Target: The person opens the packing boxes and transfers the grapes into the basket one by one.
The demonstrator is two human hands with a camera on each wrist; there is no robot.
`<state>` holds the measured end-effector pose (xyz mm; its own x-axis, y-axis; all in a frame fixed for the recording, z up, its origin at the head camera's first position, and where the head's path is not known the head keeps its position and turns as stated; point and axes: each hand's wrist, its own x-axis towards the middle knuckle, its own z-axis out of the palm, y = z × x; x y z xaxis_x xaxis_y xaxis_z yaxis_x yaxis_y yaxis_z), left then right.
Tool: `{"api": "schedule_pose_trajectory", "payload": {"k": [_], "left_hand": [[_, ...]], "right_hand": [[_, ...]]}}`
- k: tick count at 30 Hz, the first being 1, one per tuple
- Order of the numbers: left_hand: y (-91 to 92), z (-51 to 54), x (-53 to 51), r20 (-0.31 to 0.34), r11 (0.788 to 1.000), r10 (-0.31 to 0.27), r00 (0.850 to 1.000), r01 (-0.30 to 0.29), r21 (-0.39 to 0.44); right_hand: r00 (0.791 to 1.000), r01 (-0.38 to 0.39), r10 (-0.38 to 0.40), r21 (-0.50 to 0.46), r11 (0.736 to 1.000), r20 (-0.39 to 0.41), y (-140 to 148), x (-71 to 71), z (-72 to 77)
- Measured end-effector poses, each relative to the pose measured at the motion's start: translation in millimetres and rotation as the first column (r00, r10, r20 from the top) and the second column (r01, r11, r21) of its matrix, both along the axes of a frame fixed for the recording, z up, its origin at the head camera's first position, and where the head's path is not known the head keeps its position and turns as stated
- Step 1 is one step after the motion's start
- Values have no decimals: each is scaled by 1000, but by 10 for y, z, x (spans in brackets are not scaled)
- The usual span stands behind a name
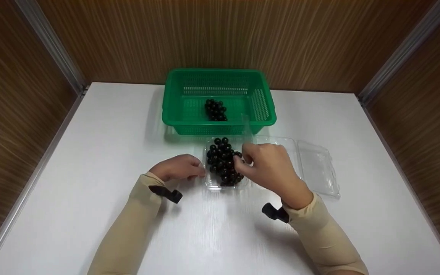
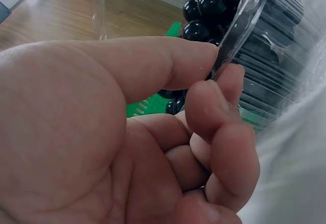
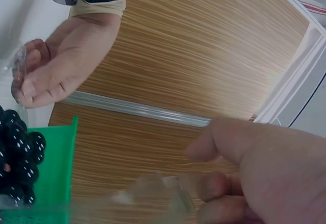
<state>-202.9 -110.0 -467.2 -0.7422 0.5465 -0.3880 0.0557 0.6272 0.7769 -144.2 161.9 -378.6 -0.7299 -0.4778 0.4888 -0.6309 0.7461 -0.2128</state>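
Note:
A bunch of dark grapes (image 1: 222, 158) lies in a clear plastic box (image 1: 214, 187). My left hand (image 1: 181, 168) is at the box's left side. In the left wrist view, thumb and fingertips pinch the box's rim (image 2: 234, 35). Over the box's right side is my right hand (image 1: 269, 164), thumb and fingers curled. A clear plastic lid (image 1: 246, 128) rises upright beside it. The right wrist view shows the lid (image 3: 178, 196) blurred against the curled fingers (image 3: 214, 186); the exact contact is hard to see.
Behind the box stands a green basket (image 1: 220, 72) with another bunch of dark grapes (image 1: 216, 110) inside. More clear plastic packaging (image 1: 317, 168) lies to the right on the white table (image 1: 101, 122). Wood-grain panels (image 1: 220, 38) rise at the back and sides.

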Motion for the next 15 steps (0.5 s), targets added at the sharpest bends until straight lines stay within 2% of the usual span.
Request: {"api": "schedule_pose_trajectory", "payload": {"k": [4, 9, 12, 15], "left_hand": [[-1, 1, 0, -2, 1000, -3, 1000, 3, 8], [-10, 2, -7, 16, 1000, -5, 1000, 4, 16], [-14, -1, -10, 16, 1000, -11, 1000, 11, 20], [-13, -5, -6, 2, 1000, -22, 1000, 22, 18]], "right_hand": [[997, 69, -71, -59, 996, -33, 44, -14, 37], [990, 131, -135, -78, 988, -44, 89, -42, 60], [987, 161, -162, -62, 985, -2, 119, -47, 74], [976, 208, -205, -23, 978, 78, 165, -49, 92]]}}
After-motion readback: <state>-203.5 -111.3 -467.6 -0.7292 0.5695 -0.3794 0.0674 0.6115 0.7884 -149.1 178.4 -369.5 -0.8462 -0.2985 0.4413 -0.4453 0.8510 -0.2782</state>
